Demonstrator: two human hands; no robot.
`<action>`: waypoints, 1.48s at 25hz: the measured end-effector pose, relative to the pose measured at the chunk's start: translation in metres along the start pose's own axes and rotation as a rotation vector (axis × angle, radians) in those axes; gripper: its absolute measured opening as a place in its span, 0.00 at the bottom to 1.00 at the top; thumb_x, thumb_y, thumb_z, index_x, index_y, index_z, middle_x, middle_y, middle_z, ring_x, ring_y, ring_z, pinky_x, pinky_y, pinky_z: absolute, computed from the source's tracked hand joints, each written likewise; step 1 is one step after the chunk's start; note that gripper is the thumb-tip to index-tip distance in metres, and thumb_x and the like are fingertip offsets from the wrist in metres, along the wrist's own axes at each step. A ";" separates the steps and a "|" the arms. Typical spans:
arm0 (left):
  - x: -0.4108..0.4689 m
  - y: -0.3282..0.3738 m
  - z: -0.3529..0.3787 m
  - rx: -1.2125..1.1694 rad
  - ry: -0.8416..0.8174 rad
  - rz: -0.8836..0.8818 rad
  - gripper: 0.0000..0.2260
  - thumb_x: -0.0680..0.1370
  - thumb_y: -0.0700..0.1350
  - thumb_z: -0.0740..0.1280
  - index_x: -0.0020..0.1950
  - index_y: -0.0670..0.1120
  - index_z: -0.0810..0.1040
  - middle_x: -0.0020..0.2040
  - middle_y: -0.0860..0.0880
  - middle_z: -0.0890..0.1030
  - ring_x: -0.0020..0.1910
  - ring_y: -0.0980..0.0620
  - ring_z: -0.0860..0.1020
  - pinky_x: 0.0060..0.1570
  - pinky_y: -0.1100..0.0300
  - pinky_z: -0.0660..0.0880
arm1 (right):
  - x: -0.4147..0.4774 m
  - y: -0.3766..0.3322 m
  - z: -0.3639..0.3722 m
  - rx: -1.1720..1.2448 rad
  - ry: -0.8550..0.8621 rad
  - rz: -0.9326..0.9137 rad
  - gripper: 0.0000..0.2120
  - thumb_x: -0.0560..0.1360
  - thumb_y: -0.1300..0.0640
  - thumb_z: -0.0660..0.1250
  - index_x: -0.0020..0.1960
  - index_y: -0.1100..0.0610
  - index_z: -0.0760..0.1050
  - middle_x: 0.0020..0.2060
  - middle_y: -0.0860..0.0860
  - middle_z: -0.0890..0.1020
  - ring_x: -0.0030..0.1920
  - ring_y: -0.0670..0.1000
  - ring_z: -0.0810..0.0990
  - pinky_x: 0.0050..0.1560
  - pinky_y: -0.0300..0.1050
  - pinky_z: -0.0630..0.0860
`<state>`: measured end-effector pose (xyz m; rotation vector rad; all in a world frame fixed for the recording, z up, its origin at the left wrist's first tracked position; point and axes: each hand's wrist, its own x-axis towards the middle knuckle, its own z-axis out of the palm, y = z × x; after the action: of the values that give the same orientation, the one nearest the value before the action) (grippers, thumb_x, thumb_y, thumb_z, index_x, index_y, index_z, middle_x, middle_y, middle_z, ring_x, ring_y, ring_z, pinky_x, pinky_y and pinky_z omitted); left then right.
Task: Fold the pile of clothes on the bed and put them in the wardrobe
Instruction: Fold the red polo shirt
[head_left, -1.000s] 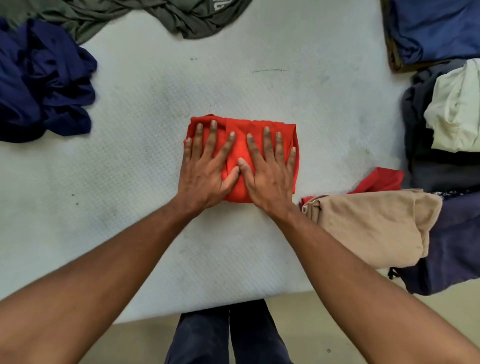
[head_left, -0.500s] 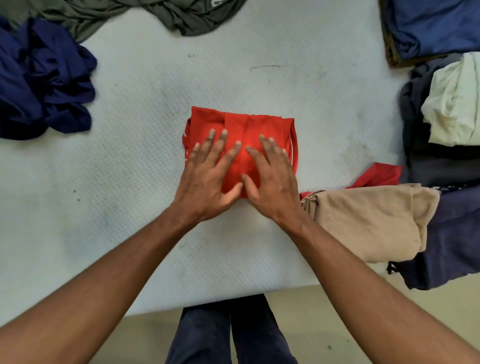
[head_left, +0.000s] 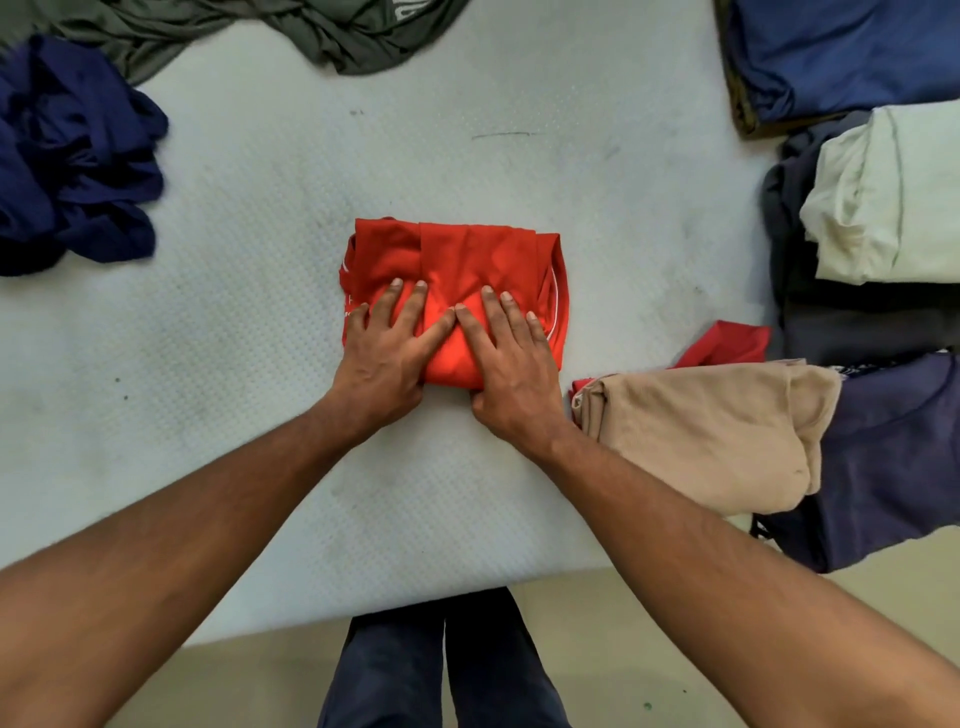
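A folded red garment lies in the middle of the white mattress. My left hand and my right hand sit side by side on its near half. The fingers lie flat on top of the cloth. Both thumbs are out of sight at the near fold, so each hand pinches that edge. Unfolded clothes remain: a dark blue heap at the far left and an olive-green garment at the top.
Folded clothes line the right side: a beige piece over a red one, a purple-grey piece, a cream piece on dark grey cloth and a blue one. The mattress edge runs just in front of my legs.
Both hands slid back over the red garment from its far part to its near edge, and the thumbs went out of sight under the fold.
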<state>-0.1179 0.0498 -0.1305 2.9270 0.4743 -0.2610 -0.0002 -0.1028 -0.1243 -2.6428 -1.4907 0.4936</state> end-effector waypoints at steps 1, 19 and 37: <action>0.005 -0.001 -0.002 -0.001 -0.002 0.009 0.34 0.67 0.49 0.67 0.74 0.52 0.71 0.74 0.37 0.70 0.71 0.31 0.69 0.56 0.38 0.71 | -0.001 0.000 0.000 -0.013 0.022 -0.007 0.47 0.64 0.59 0.75 0.81 0.53 0.61 0.79 0.59 0.63 0.79 0.61 0.61 0.77 0.62 0.61; 0.053 0.006 -0.154 -0.538 -0.056 -0.317 0.24 0.66 0.53 0.60 0.61 0.59 0.79 0.52 0.50 0.85 0.49 0.43 0.80 0.52 0.50 0.76 | 0.105 0.025 -0.186 0.114 -0.291 -0.206 0.28 0.61 0.52 0.57 0.59 0.42 0.79 0.50 0.47 0.84 0.51 0.55 0.79 0.44 0.46 0.68; -0.031 0.350 -0.028 -0.128 0.034 -0.147 0.32 0.69 0.43 0.64 0.74 0.57 0.71 0.76 0.45 0.69 0.77 0.40 0.64 0.71 0.35 0.61 | -0.225 0.235 -0.082 0.019 -0.036 -0.092 0.41 0.62 0.61 0.69 0.75 0.51 0.71 0.75 0.53 0.72 0.73 0.61 0.70 0.72 0.62 0.68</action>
<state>-0.0284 -0.2818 -0.0503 2.7796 0.6859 -0.1921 0.1102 -0.4085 -0.0421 -2.5508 -1.6005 0.5474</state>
